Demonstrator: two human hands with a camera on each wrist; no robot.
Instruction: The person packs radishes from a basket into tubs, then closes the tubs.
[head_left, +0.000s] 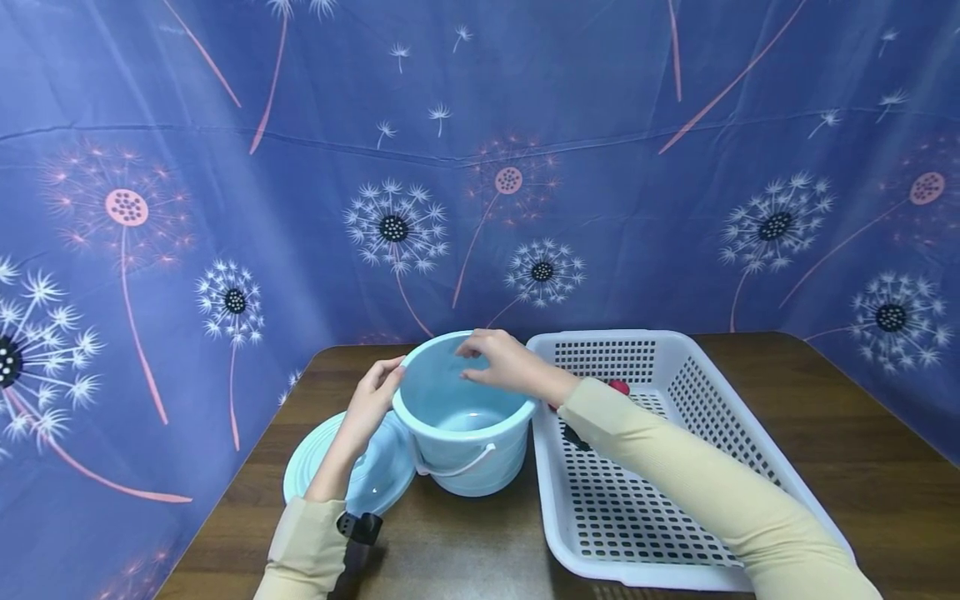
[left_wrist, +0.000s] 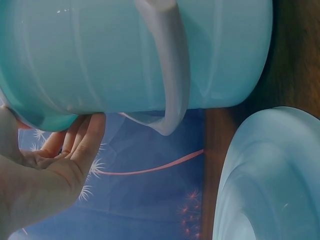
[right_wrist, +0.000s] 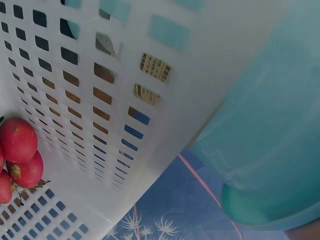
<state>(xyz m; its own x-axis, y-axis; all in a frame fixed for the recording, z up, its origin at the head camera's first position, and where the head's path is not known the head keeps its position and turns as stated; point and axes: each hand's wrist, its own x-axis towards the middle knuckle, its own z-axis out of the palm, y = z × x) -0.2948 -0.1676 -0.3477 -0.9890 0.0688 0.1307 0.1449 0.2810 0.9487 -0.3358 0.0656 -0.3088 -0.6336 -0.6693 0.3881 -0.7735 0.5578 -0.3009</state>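
Observation:
A light blue bucket with a white handle stands upright on the table. My left hand grips its rim at the left; in the left wrist view the thumb lies at the rim and the fingers touch the outer wall. Over the bucket's mouth hovers my right hand, its fingers loosely bent with nothing visible between them. Only a sliver of that hand shows in the right wrist view, past the rim. The bucket's inside looks bare where it shows.
A light blue round lid lies left of the bucket, partly under my left forearm. On the right stands a white perforated basket, close to the bucket. Red round radish-like things lie inside it, mostly hidden by my right arm in the head view.

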